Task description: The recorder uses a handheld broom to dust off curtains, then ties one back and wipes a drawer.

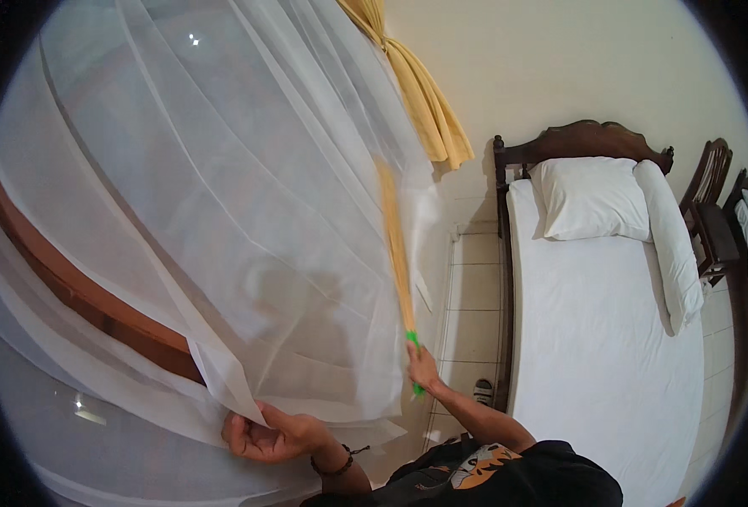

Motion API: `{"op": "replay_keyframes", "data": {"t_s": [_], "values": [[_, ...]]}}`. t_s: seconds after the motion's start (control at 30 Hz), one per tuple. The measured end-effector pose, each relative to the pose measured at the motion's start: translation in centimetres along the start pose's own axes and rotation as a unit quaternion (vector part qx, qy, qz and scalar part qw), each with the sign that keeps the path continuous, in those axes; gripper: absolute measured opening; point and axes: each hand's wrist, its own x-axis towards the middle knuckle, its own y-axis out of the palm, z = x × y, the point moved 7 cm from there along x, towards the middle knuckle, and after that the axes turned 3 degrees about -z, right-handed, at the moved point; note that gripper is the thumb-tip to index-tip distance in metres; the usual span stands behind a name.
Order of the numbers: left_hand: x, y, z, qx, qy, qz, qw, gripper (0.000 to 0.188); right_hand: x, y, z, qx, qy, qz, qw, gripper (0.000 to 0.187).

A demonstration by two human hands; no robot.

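A sheer white curtain [196, 194] fills the left side of the head view, falling in long folds. My left hand [277, 435] pinches the curtain's loose edge between thumb and fingers, near the bottom centre. Closed around the green handle of a stick broom [397, 253] is my right hand [422, 369]. The broom's long straw-yellow bristles point away from me and lie along the curtain's right part. Their far tip looks blurred; I cannot tell whether it is in front of the fabric or behind it.
A brown wooden sill or rail [95, 304] shows between curtain layers at left. A yellow tied-back curtain [420, 101] hangs beyond. On the right stands a wooden bed [593, 355] with white sheet, pillow [593, 198] and bolster [669, 245]. A slipper [483, 390] lies beside it; a chair [712, 215] stands farther right.
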Motion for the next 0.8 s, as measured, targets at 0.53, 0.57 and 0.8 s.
{"op": "replay_keyframes", "data": {"t_s": [0.53,0.57,0.8], "values": [[-2.8,5.7,0.8,0.018,0.028,0.088,0.996,0.011,11.8,-1.8,9.9,0.076,-0.083,-0.024,0.993,0.041],[-2.9,5.6,1.0,0.02,0.029,0.085,0.996,0.011,12.2,-1.6,6.3,0.134,0.072,0.02,0.988,0.043],[-3.2,5.6,1.5,0.09,0.038,0.043,0.994,0.015,9.0,-3.2,12.2,0.214,-0.063,-0.06,0.973,0.041]]}}
